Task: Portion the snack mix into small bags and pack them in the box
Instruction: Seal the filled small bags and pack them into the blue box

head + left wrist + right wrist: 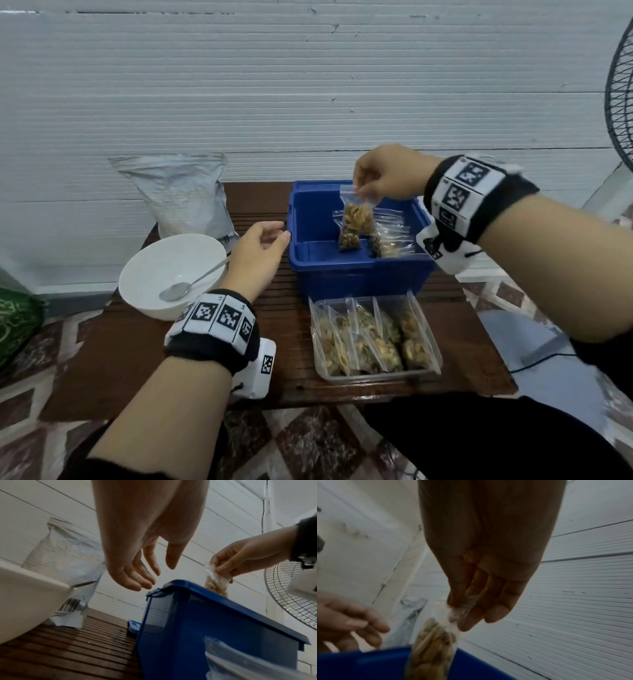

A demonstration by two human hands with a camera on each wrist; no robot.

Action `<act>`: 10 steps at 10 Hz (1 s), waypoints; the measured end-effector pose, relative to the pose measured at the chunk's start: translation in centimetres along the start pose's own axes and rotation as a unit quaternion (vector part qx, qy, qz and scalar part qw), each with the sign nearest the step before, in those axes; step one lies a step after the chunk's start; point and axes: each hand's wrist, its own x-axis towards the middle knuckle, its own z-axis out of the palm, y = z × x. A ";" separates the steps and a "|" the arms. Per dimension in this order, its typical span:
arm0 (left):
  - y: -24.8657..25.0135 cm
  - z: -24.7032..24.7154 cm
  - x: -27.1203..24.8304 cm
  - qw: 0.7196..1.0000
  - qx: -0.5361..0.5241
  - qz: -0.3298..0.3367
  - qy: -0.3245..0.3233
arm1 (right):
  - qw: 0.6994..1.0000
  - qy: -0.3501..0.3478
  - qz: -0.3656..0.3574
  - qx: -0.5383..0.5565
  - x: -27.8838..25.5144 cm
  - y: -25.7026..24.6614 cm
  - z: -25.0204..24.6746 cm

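A filled bag (pixel 354 219) is pinched at its top by the right hand (pixel 383 176) and hung over the box (pixel 342 270) — its lower end inside. The left hand (pixel 257 253) is held relaxed, grasping nothing, just left of the box. More bags are packed in a tray (pixel 376 375) in front of the box.

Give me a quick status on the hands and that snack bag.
Right hand pinches filled snack bag by its top, hanging into blue box. Left hand open, empty, beside box. Nothing blocking.
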 end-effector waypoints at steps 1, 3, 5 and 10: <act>0.1 0.5 1.3 1.000 -0.012 -0.022 -0.009 | 0.997 -0.062 0.014 -0.037 2.9 0.7 0.8; -0.6 1.5 4.2 0.999 0.009 -0.024 -0.033 | 0.984 -0.161 0.048 -0.056 7.6 2.4 2.9; -1.4 1.8 5.8 0.996 -0.025 -0.053 -0.060 | 0.956 -0.263 0.077 -0.106 10.7 3.4 4.2; -1.2 1.7 7.1 0.996 0.019 -0.060 -0.066 | 0.959 -0.125 0.102 -0.232 11.4 3.4 6.5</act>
